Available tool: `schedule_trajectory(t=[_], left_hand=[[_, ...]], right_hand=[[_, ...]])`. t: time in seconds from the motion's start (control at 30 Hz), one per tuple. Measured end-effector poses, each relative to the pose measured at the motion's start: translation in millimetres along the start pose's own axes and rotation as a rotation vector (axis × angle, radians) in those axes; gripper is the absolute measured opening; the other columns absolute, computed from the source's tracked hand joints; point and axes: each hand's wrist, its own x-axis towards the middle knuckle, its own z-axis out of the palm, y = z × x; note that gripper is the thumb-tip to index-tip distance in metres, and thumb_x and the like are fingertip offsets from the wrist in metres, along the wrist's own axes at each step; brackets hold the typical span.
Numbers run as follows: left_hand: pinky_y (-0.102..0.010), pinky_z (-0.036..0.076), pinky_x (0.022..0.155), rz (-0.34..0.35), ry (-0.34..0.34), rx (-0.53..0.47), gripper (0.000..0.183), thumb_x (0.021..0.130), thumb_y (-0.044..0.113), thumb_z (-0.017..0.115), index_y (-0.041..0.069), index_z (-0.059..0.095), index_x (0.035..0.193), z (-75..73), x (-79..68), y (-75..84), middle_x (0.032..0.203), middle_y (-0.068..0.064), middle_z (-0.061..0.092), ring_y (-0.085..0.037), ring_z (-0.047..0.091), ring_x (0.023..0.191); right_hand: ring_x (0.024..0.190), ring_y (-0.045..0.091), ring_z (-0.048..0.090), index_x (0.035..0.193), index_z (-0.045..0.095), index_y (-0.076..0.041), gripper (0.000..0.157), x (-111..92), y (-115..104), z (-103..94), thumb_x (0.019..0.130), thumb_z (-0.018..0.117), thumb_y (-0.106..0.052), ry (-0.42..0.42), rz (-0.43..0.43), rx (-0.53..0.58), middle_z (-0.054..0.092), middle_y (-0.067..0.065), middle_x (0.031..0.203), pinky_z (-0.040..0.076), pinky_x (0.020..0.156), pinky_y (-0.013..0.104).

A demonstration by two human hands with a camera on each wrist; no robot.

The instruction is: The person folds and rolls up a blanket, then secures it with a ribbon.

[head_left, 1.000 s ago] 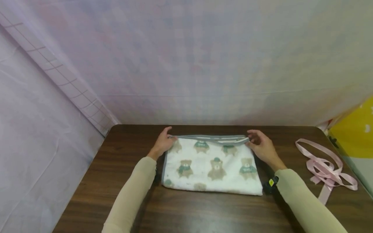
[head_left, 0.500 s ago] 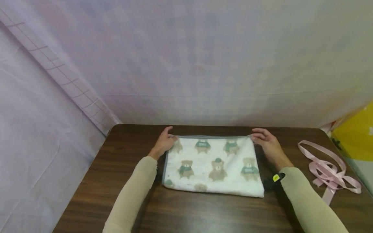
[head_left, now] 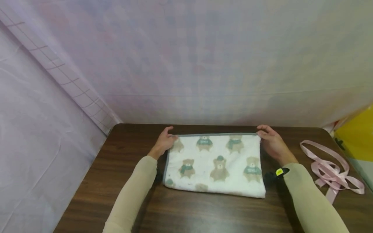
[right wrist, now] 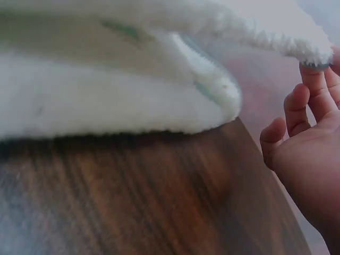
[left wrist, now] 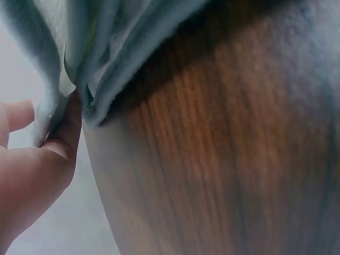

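A folded white towel (head_left: 201, 165) with teddy bears in green clothes and a grey-green edging lies on the brown wooden table. At its far left corner my left hand (head_left: 164, 142) pinches the edging; the left wrist view shows thumb and finger on the grey-green border (left wrist: 48, 114), with further folded layers beside them. My right hand (head_left: 272, 144) pinches the far right corner. In the right wrist view that corner of the top layer (right wrist: 297, 42) is raised above the lower layers (right wrist: 159, 106), and the other fingers of the right hand (right wrist: 313, 143) curl loosely below it.
A looped pink satin ribbon (head_left: 332, 173) lies on the table (head_left: 215, 213) to the right. Behind the table's far edge hangs a pale checked curtain (head_left: 204, 71). Something yellow (head_left: 356, 136) stands beyond the right edge.
My right hand has moved right, pulling the towel's far right corner outward. The far edging, which sagged open before, is now straight and taut. The left hand has stayed in place.
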Motion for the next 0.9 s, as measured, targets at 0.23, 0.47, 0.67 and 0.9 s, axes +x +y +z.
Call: schedule_trajectory(t=[0.23,0.47,0.67,0.9], left_hand=[[-0.049,0.048,0.096,-0.01,0.001,-0.015,0.059,0.101,0.018,0.057,0.014,0.032,0.154,1.0,0.7,-1.1,0.142,-0.023,0.05,-0.035,0.054,0.124],[-0.045,0.049,0.092,0.009,0.038,-0.016,0.058,0.1,0.015,0.058,0.01,0.033,0.153,2.8,1.3,-1.2,0.133,-0.023,0.056,-0.034,0.057,0.116],[-0.046,0.049,0.092,-0.019,0.038,-0.035,0.063,0.098,0.018,0.061,0.01,0.033,0.153,-2.1,1.2,-0.9,0.133,-0.022,0.057,-0.034,0.059,0.115],[-0.05,0.047,0.098,-0.023,0.01,-0.02,0.064,0.097,0.017,0.063,0.01,0.032,0.153,-6.0,1.9,-0.4,0.139,-0.024,0.052,-0.037,0.056,0.122]], right_hand=[[0.078,0.013,0.064,0.111,0.056,-0.005,0.028,4.3,-1.5,4.3,0.103,0.034,0.009,0.045,-0.012,0.056,0.067,0.002,0.085,0.053,0.068,0.025],[0.084,0.004,0.059,0.121,0.052,-0.002,0.02,4.2,1.7,6.7,0.104,0.05,-0.012,0.272,0.1,-0.431,0.067,-0.01,0.093,0.049,0.071,0.019],[0.084,0.007,0.062,0.134,0.043,0.008,0.045,5.0,3.4,12.0,0.105,0.048,-0.026,0.342,0.341,-0.763,0.06,-0.005,0.1,0.054,0.075,0.025],[0.089,0.003,0.063,0.137,0.046,0.005,0.056,10.8,4.7,16.9,0.099,0.061,-0.034,0.301,0.359,-0.825,0.063,0.001,0.111,0.054,0.077,0.024]])
